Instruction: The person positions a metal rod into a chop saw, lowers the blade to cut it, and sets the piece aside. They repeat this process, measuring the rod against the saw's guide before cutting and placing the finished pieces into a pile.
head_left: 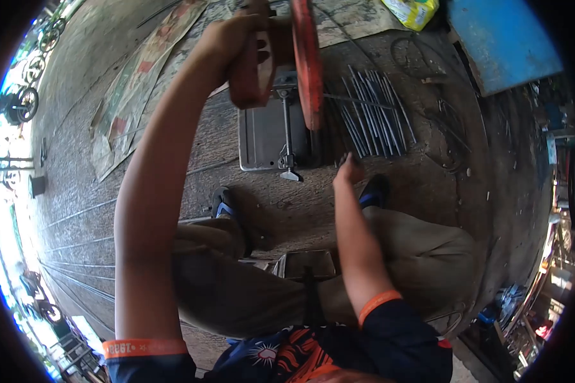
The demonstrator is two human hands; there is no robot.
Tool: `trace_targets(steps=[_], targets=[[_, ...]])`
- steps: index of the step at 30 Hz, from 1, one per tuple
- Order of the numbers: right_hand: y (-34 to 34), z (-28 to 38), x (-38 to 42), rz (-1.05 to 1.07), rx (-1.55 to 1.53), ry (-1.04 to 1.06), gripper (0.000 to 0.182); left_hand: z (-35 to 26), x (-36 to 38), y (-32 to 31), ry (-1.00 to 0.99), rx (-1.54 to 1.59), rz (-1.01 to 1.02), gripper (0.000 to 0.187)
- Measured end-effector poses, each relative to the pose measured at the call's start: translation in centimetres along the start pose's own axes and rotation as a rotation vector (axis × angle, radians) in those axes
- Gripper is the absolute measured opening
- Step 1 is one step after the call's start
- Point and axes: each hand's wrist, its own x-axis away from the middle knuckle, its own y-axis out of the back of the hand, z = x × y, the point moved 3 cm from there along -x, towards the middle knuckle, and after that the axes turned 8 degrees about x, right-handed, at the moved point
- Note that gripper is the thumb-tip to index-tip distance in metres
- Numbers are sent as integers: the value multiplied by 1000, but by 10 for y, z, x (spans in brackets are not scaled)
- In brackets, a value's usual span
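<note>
My left hand (239,35) is closed round the handle of a red cutting machine (308,70), whose arm and guard stand raised over a grey metal base (262,137). A clamp screw (287,131) runs along the base. To the right of the base, my right hand (349,171) is low near the floor, its fingers drawn together around something too small to make out. Just beyond it lies a bunch of cut metal rods (374,115), roughly side by side on the floor. The cutting disc is mostly hidden by the guard.
My shoes flank the space before the machine. A blue panel (501,41) and a yellow bag (413,11) are at the upper right, with cables (450,131) below. Worn sheeting (140,96) lies at the left. Long rods (83,214) stretch across the left floor.
</note>
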Motion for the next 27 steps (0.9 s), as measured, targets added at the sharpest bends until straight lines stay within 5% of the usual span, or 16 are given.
trace_targets(steps=[1,2,4,6,13,15,27], targets=[[7,93,34,9,256,163,49,2,-4,3,7,-4,14,37],[-6,84,-19,-37,665,326,54,4,-9,8,33,10,30,37],[-35,113,-82,73,971,414,46,5,-10,6,64,18,51,37],[-51,162,-94,300,885,772,31,-4,7,-1,66,-25,20,35],[-101,172,-123,457,1409,1063,26,-7,10,1,162,-74,-21,39],[-107,158,-117,483,1525,1315,27,-7,10,3,179,-99,-57,37],[-110,161,-128,529,1316,1168,17,-12,4,5,180,-145,28,42]])
